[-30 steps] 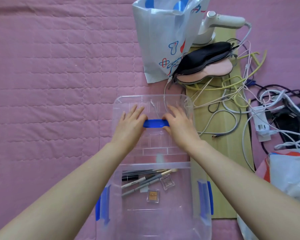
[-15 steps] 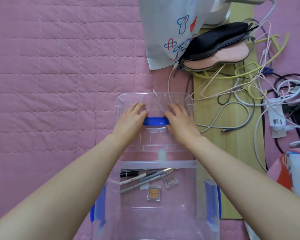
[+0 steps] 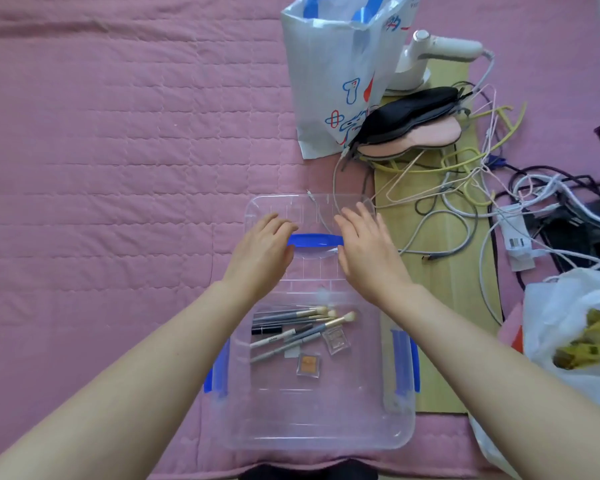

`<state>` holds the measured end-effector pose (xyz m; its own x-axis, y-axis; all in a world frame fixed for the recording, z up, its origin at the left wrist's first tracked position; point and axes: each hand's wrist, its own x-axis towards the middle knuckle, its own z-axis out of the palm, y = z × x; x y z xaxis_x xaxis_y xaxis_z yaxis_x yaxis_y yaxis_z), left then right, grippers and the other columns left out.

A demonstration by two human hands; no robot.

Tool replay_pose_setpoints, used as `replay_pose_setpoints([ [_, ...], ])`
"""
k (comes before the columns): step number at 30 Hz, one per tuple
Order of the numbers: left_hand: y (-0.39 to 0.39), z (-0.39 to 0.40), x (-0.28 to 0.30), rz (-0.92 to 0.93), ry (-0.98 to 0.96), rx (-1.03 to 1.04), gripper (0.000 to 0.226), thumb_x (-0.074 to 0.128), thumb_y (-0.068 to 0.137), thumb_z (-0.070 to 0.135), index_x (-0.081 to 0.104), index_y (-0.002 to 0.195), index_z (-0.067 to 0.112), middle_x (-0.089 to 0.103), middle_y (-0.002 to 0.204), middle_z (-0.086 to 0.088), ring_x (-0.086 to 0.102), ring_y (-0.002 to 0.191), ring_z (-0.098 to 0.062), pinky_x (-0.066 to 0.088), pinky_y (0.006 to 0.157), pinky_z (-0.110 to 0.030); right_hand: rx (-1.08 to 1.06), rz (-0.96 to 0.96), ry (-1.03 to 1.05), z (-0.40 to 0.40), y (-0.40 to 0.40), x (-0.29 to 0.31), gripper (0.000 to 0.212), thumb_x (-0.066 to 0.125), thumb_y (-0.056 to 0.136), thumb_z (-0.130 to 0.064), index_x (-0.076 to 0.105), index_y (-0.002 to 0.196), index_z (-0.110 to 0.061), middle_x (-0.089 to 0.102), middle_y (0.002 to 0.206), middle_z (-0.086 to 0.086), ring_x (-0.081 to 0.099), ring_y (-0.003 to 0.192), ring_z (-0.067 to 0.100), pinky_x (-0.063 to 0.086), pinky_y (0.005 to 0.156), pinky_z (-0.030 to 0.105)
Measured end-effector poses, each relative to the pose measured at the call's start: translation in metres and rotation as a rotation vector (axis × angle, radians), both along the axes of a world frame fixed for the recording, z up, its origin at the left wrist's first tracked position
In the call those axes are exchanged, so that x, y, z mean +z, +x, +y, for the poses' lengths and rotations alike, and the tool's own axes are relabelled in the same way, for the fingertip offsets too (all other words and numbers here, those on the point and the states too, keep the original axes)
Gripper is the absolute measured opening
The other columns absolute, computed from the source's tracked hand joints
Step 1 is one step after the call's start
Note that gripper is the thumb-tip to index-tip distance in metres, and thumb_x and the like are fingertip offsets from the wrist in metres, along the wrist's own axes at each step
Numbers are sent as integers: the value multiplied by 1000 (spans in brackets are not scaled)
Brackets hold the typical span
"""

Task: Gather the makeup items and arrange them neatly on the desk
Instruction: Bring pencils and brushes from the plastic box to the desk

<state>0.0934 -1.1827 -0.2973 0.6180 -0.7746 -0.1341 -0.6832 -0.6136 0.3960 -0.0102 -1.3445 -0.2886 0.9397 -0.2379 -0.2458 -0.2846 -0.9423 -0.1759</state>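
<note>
Makeup items sit loose on the floor of a clear storage box [image 3: 312,427] nearest the camera: a fan of brushes [image 3: 291,318], a dark tube [image 3: 266,330] and two small eyeshadow pans [image 3: 335,340], bunched toward the far end. Blue latches [image 3: 404,362] flank the side walls of the box. Beyond it, the clear lid [image 3: 309,216] lies flat on the pink quilt [image 3: 118,150], where a person's left hand [image 3: 262,254] and right hand [image 3: 368,251] rest, fingers relaxed and slightly bent, at either end of the blue handle [image 3: 315,240]; neither closes around it.

By the look of it, the job has barely begun: the box is open, but nothing has been lifted out or laid in order, and no desk surface is clearly identifiable here.

Room to work lies to the left, across the bare quilt. To the right, a wooden board [image 3: 440,258] runs just beside the box, strewn with tangled cables [image 3: 465,209], while a plastic bag [image 3: 568,327] crowds the near corner. Farther back, a paper shopping bag [image 3: 333,74], sleep masks [image 3: 413,123] and a white appliance [image 3: 430,60] block that side.
</note>
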Motion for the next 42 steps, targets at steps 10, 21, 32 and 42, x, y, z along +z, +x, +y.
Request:
replay_pose_setpoints([
  [10,-71,62,55,-7,-173,75,26,64,85,-1,64,110,2,65,110,-10,55,116,-30,51,88,-41,12,-72,85,52,-77,47,48,52,90,-9,45,138,-1,45,143,14,26,142,33,22,117,47],
  [21,-135,96,19,134,-16,69,13,60,87,2,67,98,3,66,102,-6,55,109,-27,50,82,-42,-11,60,187,96,-143,11,48,49,93,-14,43,139,-4,46,142,10,27,142,30,27,116,41],
  [32,-146,76,-35,334,307,52,29,46,96,19,61,120,13,57,120,-4,44,113,-25,46,86,-41,-384,373,411,101,-132,-34,33,49,95,-19,45,125,-6,49,125,14,47,118,33,41,91,39],
  [42,-164,38,-61,280,506,-121,24,48,93,13,50,116,5,45,125,-12,41,120,-32,44,83,-44,-487,364,238,98,-116,-75,67,53,95,-31,19,145,-3,41,130,12,46,115,33,46,80,41],
])
